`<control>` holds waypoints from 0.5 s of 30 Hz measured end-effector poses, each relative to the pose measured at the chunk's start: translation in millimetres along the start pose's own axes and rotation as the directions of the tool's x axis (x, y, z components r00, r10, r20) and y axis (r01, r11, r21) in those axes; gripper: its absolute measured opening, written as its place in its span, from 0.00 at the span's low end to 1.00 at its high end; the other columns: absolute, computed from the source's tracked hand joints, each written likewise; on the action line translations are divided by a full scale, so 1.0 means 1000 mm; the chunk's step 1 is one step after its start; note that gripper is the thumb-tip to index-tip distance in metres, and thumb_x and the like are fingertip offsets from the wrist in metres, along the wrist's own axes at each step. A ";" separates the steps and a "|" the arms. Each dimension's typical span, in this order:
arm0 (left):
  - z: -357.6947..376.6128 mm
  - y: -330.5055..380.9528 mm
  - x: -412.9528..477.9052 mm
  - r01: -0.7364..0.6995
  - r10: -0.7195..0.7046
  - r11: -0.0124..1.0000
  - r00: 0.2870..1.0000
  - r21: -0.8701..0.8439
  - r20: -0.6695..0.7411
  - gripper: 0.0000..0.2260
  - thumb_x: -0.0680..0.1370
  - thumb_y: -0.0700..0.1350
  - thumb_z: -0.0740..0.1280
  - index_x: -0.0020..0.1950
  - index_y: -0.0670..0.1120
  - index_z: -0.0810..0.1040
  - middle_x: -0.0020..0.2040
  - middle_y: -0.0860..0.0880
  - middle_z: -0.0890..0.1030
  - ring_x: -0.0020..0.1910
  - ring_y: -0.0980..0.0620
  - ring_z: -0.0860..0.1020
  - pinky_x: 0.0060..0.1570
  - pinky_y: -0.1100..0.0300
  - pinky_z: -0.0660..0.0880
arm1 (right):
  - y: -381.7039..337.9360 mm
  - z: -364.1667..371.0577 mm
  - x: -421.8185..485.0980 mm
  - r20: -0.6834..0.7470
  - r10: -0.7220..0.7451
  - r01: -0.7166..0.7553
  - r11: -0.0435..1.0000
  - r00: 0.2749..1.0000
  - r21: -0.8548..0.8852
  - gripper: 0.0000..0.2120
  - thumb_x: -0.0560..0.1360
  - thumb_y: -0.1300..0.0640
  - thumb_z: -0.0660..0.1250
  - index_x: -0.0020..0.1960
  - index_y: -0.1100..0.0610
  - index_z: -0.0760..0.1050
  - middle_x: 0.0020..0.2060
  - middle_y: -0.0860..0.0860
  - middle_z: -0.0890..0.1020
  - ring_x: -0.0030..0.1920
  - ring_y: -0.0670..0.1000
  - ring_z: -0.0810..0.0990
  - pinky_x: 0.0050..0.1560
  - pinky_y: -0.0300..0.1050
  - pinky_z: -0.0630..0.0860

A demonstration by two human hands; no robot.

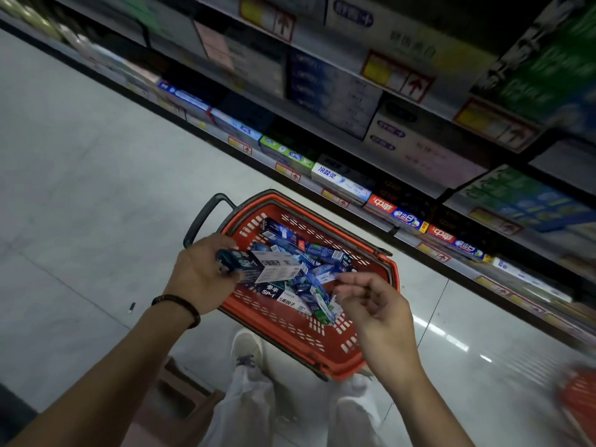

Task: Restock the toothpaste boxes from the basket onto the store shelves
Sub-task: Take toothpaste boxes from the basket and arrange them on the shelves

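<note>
An orange basket (351, 350) stands on the floor below me, holding several toothpaste boxes (309, 279) in a loose pile. My left hand (203, 269) grips a dark-and-white toothpaste box (261, 267) over the basket's left side. Over the basket's right side hovers my right hand (377, 304), fingers loosely curled and holding nothing. The store shelves (354, 201) run diagonally from upper left to lower right, lined with toothpaste boxes.
The basket's dark handle (203, 217) sticks out toward the upper left. My legs in light trousers and a shoe (246, 346) are just below the basket. Another orange object (580, 401), blurred, sits at the lower right edge. Grey tiled floor (80, 175) spreads to the left.
</note>
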State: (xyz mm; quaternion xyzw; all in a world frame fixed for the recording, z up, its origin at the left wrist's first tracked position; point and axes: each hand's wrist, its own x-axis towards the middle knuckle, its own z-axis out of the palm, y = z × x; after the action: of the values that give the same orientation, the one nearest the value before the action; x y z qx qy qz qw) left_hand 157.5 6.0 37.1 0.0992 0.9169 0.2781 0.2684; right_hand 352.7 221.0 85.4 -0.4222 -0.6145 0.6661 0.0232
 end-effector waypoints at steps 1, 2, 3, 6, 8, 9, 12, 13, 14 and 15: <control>-0.009 0.006 -0.005 -0.012 0.012 1.000 1.000 -0.023 -0.005 0.23 0.70 0.39 0.82 0.59 0.55 0.79 0.58 0.53 0.83 0.55 0.52 0.82 0.58 0.59 0.81 | -0.007 -0.003 -0.004 -0.004 0.000 0.000 1.000 1.000 -0.003 0.12 0.80 0.67 0.71 0.54 0.51 0.84 0.45 0.50 0.88 0.50 0.51 0.86 0.56 0.46 0.82; -0.018 0.011 -0.011 -0.029 0.028 0.999 1.000 -0.039 -0.009 0.23 0.70 0.40 0.82 0.59 0.56 0.79 0.57 0.55 0.83 0.53 0.54 0.82 0.56 0.58 0.82 | -0.014 -0.005 -0.008 -0.008 -0.001 0.000 1.000 1.000 -0.008 0.11 0.80 0.66 0.71 0.54 0.51 0.84 0.45 0.50 0.88 0.50 0.50 0.86 0.56 0.47 0.82; -0.027 0.017 -0.016 -0.041 0.040 0.998 0.999 -0.057 -0.010 0.23 0.70 0.40 0.82 0.59 0.57 0.79 0.56 0.56 0.83 0.51 0.56 0.82 0.54 0.58 0.83 | -0.021 -0.008 -0.012 -0.011 0.000 0.000 1.000 1.000 -0.012 0.11 0.80 0.66 0.72 0.54 0.51 0.84 0.44 0.50 0.88 0.50 0.50 0.86 0.56 0.48 0.82; -0.057 0.036 -0.035 -0.066 0.064 0.985 0.998 -0.157 -0.014 0.24 0.70 0.38 0.82 0.58 0.58 0.80 0.55 0.60 0.83 0.51 0.58 0.82 0.50 0.61 0.83 | -0.044 -0.016 -0.023 -0.017 0.013 -0.013 1.000 1.000 -0.009 0.10 0.80 0.65 0.72 0.53 0.50 0.85 0.44 0.50 0.88 0.49 0.51 0.86 0.55 0.53 0.83; -0.077 0.051 -0.048 -0.097 0.095 0.973 0.995 -0.211 -0.023 0.24 0.70 0.37 0.82 0.58 0.58 0.80 0.55 0.62 0.83 0.52 0.58 0.82 0.47 0.64 0.83 | -0.062 -0.022 -0.031 -0.025 0.004 -0.005 1.000 1.000 -0.005 0.10 0.80 0.65 0.72 0.53 0.51 0.85 0.44 0.51 0.88 0.50 0.53 0.86 0.55 0.54 0.83; -0.088 0.059 -0.056 -0.111 0.108 0.967 0.994 -0.230 -0.022 0.24 0.70 0.36 0.81 0.59 0.57 0.80 0.55 0.62 0.83 0.53 0.58 0.82 0.47 0.64 0.83 | -0.069 -0.024 -0.035 -0.030 0.008 -0.008 1.000 1.000 -0.008 0.10 0.80 0.65 0.72 0.53 0.51 0.85 0.44 0.51 0.88 0.50 0.54 0.86 0.55 0.53 0.83; -0.117 0.088 -0.074 -0.162 0.158 0.950 0.987 -0.267 -0.037 0.24 0.72 0.35 0.80 0.60 0.56 0.80 0.56 0.65 0.81 0.54 0.61 0.82 0.48 0.65 0.83 | -0.094 -0.030 -0.044 -0.048 0.003 -0.004 1.000 0.999 -0.018 0.10 0.79 0.67 0.72 0.54 0.53 0.85 0.45 0.51 0.88 0.49 0.52 0.86 0.56 0.50 0.82; -0.125 0.097 -0.078 -0.178 0.175 0.944 0.984 -0.276 -0.035 0.23 0.72 0.35 0.80 0.60 0.55 0.80 0.56 0.65 0.81 0.54 0.61 0.82 0.48 0.64 0.83 | -0.100 -0.031 -0.046 -0.045 0.006 -0.007 1.000 0.999 -0.023 0.10 0.79 0.66 0.72 0.54 0.53 0.84 0.45 0.51 0.88 0.49 0.52 0.86 0.56 0.49 0.81; -0.136 0.107 -0.083 -0.195 0.192 0.936 0.981 -0.294 -0.038 0.23 0.72 0.35 0.80 0.61 0.54 0.80 0.56 0.64 0.81 0.55 0.61 0.82 0.48 0.64 0.83 | -0.111 -0.033 -0.050 -0.046 0.001 -0.002 1.000 0.999 -0.025 0.10 0.79 0.66 0.72 0.54 0.53 0.84 0.45 0.50 0.88 0.49 0.51 0.86 0.56 0.49 0.82; -0.145 0.116 -0.088 -0.211 0.207 0.928 0.977 -0.306 -0.046 0.22 0.72 0.36 0.80 0.61 0.53 0.80 0.57 0.63 0.82 0.56 0.60 0.81 0.48 0.63 0.83 | -0.121 -0.034 -0.055 -0.048 -0.013 0.012 0.999 0.999 -0.030 0.10 0.79 0.66 0.72 0.55 0.52 0.84 0.44 0.50 0.88 0.48 0.51 0.86 0.55 0.48 0.82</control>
State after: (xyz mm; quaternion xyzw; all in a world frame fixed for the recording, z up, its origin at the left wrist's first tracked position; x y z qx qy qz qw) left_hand 155.4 6.0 242.6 0.1512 0.8479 0.4459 0.2437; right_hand 349.2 247.9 220.4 -0.4347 -0.6263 0.6461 0.0359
